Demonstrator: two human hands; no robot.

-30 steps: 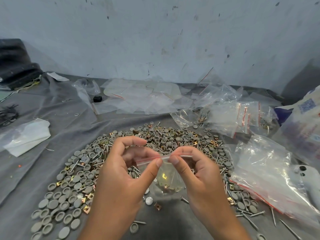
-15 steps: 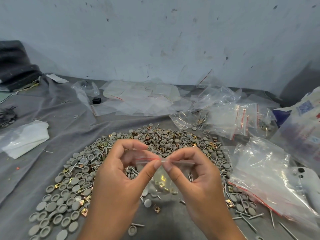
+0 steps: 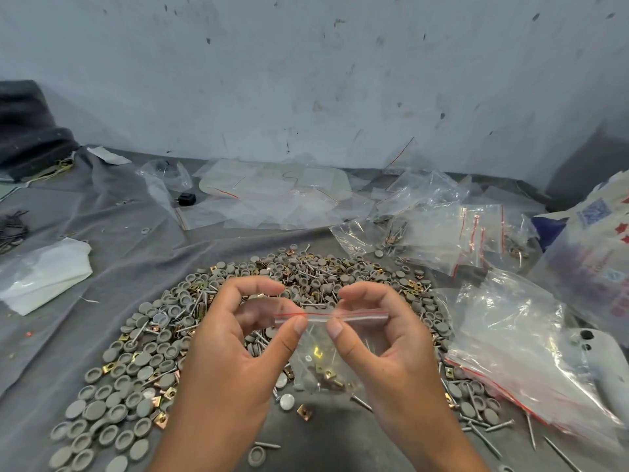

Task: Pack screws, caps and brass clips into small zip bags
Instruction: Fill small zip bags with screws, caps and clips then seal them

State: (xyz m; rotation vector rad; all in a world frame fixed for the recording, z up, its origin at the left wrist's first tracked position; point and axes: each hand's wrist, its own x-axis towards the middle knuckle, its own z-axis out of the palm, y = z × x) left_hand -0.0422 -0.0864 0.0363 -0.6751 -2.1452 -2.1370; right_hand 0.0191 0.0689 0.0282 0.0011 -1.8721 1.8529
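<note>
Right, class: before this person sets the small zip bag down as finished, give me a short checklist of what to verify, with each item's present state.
1. Both hands on the seal: left hand and right hand pinch the zip strip of the small zip bag: ok.
2. Brass clips inside: at least one shows through the plastic: ok.
3. Screws and caps inside: grey shapes low in the bag, count unclear: cannot tell.
4. Strip pressed shut along its whole length: cannot tell.
5. Bag hanging upright, contents at the bottom, away from the strip: ok.
6. Filled bags lie far right for placing it: ok.
</note>
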